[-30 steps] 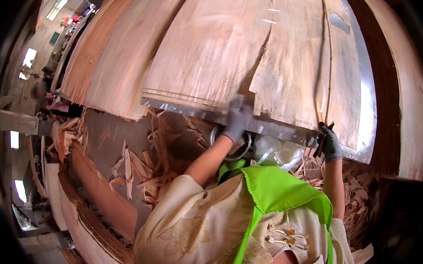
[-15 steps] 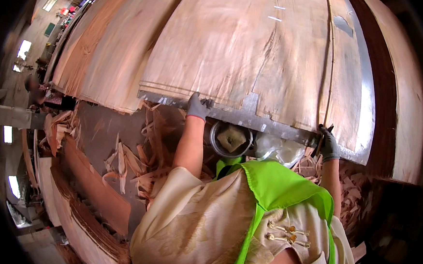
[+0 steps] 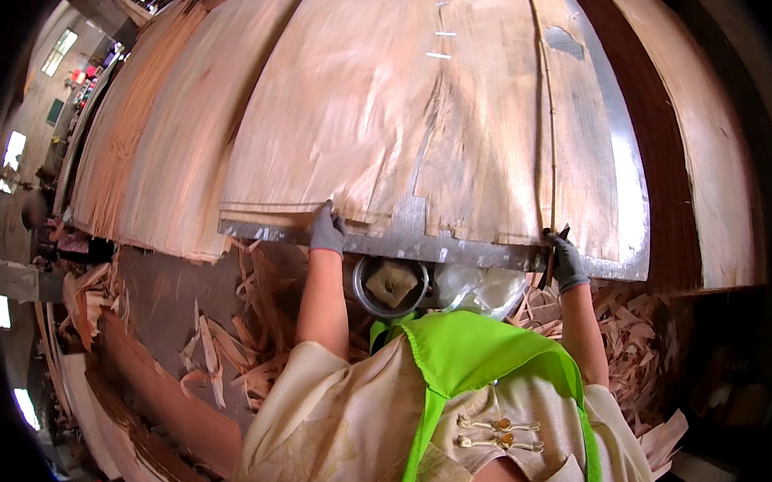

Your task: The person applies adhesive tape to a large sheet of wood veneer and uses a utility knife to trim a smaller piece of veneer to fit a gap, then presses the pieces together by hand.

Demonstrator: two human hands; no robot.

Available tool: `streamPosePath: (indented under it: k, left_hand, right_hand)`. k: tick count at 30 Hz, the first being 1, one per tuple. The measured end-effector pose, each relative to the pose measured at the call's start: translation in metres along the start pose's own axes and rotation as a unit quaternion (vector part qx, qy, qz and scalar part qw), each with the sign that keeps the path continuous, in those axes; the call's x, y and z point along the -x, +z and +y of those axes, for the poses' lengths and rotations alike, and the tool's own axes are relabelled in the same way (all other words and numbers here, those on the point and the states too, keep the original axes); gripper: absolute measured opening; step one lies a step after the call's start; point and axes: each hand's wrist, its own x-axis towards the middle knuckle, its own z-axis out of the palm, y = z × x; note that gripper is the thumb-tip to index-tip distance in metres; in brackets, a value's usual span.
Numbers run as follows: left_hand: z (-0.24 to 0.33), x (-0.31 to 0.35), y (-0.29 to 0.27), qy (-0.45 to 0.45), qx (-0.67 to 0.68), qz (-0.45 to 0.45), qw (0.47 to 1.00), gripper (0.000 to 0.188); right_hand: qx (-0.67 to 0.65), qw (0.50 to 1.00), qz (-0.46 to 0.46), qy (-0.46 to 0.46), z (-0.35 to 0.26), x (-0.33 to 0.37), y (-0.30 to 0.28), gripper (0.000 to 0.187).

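Note:
A wide, pale wood veneer sheet [image 3: 342,93] lies over a grey metal-like board [image 3: 421,239] whose near edge sticks out toward me. My left hand [image 3: 327,230], in a grey glove, is closed on the veneer's near edge, thumb on top; the sheet ripples there. Farther right, my right hand [image 3: 568,261], also gloved, is closed around the near end of a long, thin dark rod [image 3: 548,116]. This rod runs away from me across the veneer, and its tip shows below the hand. A ragged split and several short white tape pieces [image 3: 438,56] mark the sheet.
Below the board's edge stand a metal pot [image 3: 358,287] with a cloth-like piece inside and a clear plastic bag [image 3: 477,290]. Veneer scraps [image 3: 211,349] litter the floor. More veneer stacks [image 3: 193,129] lie left and right [image 3: 702,133]. Another person [image 3: 72,242] is far left.
The whole view has shifted, so the sheets and both hands appear farther left and lower. Both hands keep their grips; the veneer by my left hand looks more rippled.

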Motion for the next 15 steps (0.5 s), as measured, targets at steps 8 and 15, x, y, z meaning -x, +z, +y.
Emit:
streamPosePath:
  k: [8,15]
  left_hand:
    - [-0.002,-0.028,0.003,0.013,0.001,-0.038,0.999,0.023]
    - [-0.032,0.018,0.025,0.056,-0.012,-0.033,0.998,0.011]
  right_hand:
    - [-0.006,0.998,0.021,-0.058,-0.001,-0.004,-0.001,0.017]
    - [0.107,0.98,0.121,-0.117,-0.029,0.001,-0.022,0.017]
